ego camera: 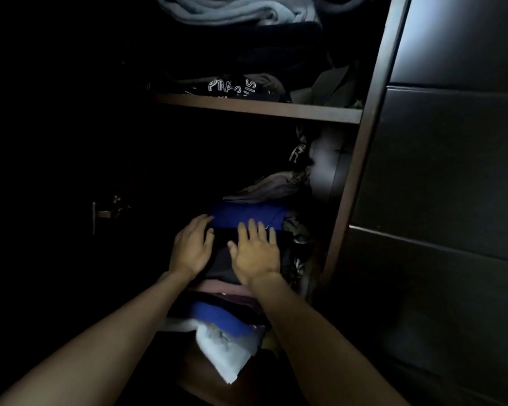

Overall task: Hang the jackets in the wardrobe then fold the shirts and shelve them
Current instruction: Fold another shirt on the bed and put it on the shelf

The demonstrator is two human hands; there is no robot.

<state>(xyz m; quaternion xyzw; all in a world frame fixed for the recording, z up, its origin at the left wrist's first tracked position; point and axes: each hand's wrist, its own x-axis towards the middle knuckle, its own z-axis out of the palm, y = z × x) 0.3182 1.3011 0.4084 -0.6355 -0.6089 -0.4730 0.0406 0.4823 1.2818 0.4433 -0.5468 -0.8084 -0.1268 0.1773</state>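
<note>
A folded dark shirt (221,256) lies on top of a stack of folded clothes on a lower wardrobe shelf. My left hand (191,247) rests flat on its left side, fingers together. My right hand (255,251) lies flat on its right side, fingers spread. Neither hand grips anything. Behind the dark shirt sits a folded blue shirt (248,215). Under it the stack shows a pink layer (217,288), another blue shirt (217,316) and a white piece (222,353) hanging out at the front.
The wooden shelf above (264,108) carries a black garment with white letters (232,87) and grey fabric (235,10) higher up. Crumpled clothes (298,238) fill the right of the lower shelf. A dark wardrobe panel (452,171) stands at right, a door hinge (107,212) at left.
</note>
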